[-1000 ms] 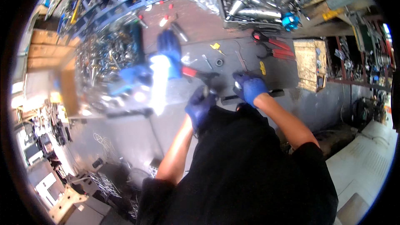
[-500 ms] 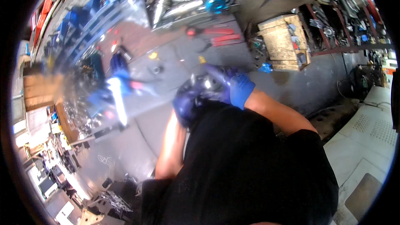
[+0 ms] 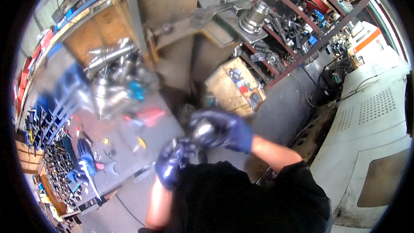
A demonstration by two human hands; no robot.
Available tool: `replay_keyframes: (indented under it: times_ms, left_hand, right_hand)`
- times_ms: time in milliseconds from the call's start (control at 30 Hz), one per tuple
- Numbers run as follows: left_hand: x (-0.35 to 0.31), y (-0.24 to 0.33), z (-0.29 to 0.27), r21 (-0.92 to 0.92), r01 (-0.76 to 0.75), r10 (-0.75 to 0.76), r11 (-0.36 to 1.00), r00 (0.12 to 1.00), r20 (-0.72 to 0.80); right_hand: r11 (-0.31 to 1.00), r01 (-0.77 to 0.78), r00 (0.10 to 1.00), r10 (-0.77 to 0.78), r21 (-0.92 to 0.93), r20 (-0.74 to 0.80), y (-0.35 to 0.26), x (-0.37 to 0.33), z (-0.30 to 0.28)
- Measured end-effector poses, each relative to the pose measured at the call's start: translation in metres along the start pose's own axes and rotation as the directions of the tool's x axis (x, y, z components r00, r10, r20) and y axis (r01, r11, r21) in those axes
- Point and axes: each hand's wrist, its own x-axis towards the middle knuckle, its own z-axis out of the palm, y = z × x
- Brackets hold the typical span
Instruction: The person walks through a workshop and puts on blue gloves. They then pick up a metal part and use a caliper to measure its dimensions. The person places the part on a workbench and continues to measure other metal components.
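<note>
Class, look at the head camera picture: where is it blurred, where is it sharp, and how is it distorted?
Head view: motion blur smears the workbench and both gloved hands, left hand and right hand; the wooden box is sharper; fisheye bends the rack bars and darkens the rim.

Metal workshop, steel rack [image 3: 302, 30] crammed with machine parts (shafts, fittings), cluttered workbench [image 3: 129, 146], wooden crate [image 3: 235, 86]

workbench [image 3: 129, 146] left of hands [image 3: 202, 146], crate [image 3: 235, 87] behind
</note>
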Motion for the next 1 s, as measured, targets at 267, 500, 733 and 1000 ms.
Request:
replay_keyframes:
  times_ms: [267,500,733,1000]
  left_hand:
    - [0.028,0.024,-0.005,0.021,0.031,-0.033,0.999,0.994,0.099]
    - [0.067,0.019,0.016,0.122,-0.044,0.027,0.992,0.99,0.139]
    - [0.104,0.013,0.05,0.137,-0.162,0.168,0.977,0.985,-0.028]
    - [0.124,-0.016,0.153,0.071,-0.262,0.271,0.963,0.938,-0.217]
  right_hand:
    - [0.84,0.006,0.873,-0.268,-0.542,-0.407,-0.056,0.125,-0.219]
    - [0.659,-0.105,0.989,0.149,-0.745,-0.008,-0.027,0.176,-0.301]
    - [0.627,0.14,0.94,0.158,-0.766,0.301,-0.027,0.198,-0.313]
    - [0.57,0.505,0.821,-0.087,-0.648,0.564,-0.014,0.217,-0.338]
